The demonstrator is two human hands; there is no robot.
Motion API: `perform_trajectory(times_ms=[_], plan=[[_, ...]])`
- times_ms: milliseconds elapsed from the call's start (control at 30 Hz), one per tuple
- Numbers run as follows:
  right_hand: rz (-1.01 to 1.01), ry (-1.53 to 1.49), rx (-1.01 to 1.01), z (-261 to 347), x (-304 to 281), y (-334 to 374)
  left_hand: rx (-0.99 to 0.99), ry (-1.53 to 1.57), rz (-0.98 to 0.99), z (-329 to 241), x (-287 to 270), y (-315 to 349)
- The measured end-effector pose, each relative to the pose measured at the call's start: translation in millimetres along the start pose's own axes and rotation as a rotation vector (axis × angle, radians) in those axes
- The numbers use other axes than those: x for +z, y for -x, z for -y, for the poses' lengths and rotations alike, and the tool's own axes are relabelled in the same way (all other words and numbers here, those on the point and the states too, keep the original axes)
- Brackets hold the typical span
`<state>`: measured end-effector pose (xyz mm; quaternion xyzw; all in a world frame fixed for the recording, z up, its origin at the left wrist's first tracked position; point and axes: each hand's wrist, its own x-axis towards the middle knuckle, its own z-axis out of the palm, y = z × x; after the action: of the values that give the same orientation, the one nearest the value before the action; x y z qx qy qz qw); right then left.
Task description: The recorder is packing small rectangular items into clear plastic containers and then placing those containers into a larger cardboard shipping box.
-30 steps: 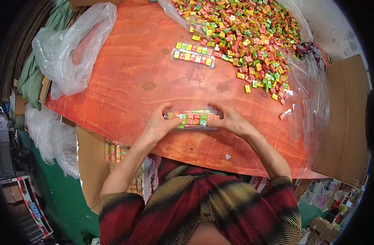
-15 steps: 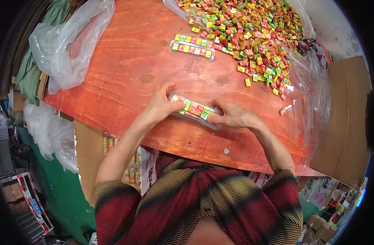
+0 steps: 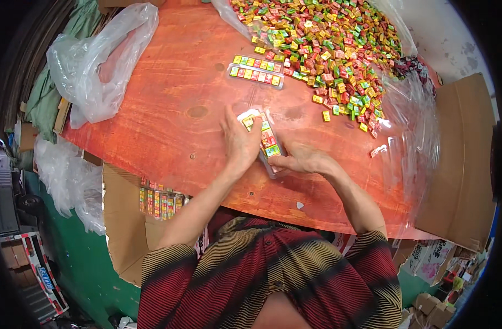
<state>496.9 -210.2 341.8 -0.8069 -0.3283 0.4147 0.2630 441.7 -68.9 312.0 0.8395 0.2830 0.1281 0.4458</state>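
Between my hands is a clear plastic tray (image 3: 268,140) holding a row of small red, yellow and green boxes, tilted steeply across the table. My left hand (image 3: 241,137) grips its far end, with the thumb over the boxes. Around the near end, my right hand (image 3: 300,158) is closed with its thumb on top. Farther off, a filled clear tray (image 3: 255,75) lies flat, with another row of small boxes (image 3: 256,62) just behind it. A large heap of the same small boxes (image 3: 333,49) spreads over the far right of the table.
The red wooden table (image 3: 168,115) has a curved near edge. Clear plastic bags (image 3: 100,60) lie at the left, and clear plastic trays (image 3: 413,131) at the right beside a cardboard sheet (image 3: 459,164). Below the left edge, an open carton (image 3: 122,219) contains filled trays.
The held tray has turned from nearly crosswise to steeply lengthwise. My left hand has moved right and now reaches over the tray's far end; my right hand remains at the other end.
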Motion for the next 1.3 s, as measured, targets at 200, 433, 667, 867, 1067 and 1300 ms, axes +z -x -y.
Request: perform_trajectory(times_ms=[200, 433, 667, 867, 1067, 1300], plan=[[0.042, 0.072, 0.150, 6, 11, 0, -0.196, 0.328, 0.026, 1, 26, 10], [-0.097, -0.333, -0.001, 18, 44, 21, -0.572, 0.892, 0.388, -9, -20, 29], [-0.062, -0.230, 0.083, 59, 53, 26, -0.458, 0.885, 0.351, 12, -45, 43], [-0.064, -0.322, -0.057, 69, 89, 15, -0.404, 0.904, 0.146, 26, -68, 67], [0.002, -0.478, -0.286, 87, 119, 5, -0.480, 1.034, 0.157, 41, -109, 82], [0.305, -0.674, -0.225, 115, 125, -21, -0.486, 1.238, 0.206, 109, -204, 99]])
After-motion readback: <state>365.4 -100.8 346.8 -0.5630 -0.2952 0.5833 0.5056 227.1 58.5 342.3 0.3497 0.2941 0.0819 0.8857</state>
